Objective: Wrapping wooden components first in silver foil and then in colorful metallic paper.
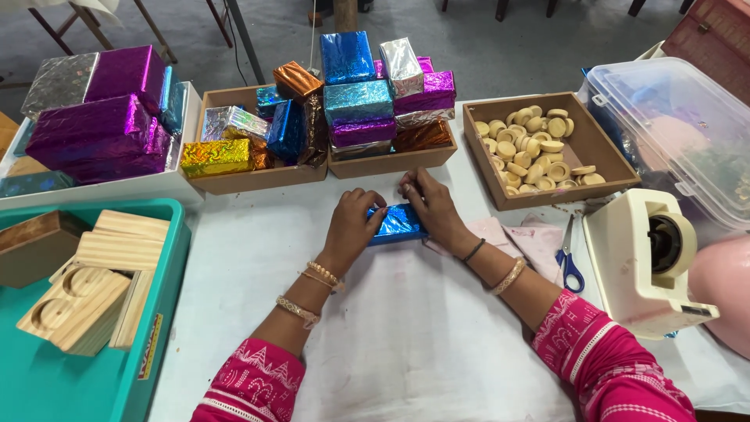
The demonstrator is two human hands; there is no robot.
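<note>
Foil-wrapped blue block (397, 223) lies on the table (406, 336), gripped between left hand (353, 221) and right hand (431, 205).

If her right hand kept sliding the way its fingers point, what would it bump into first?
The right hand points up and left, away from her, across the blue foil-wrapped block. Beyond that, it would probably meet the front wall of the middle wooden tray holding wrapped boxes, though depth is hard to judge.
</note>
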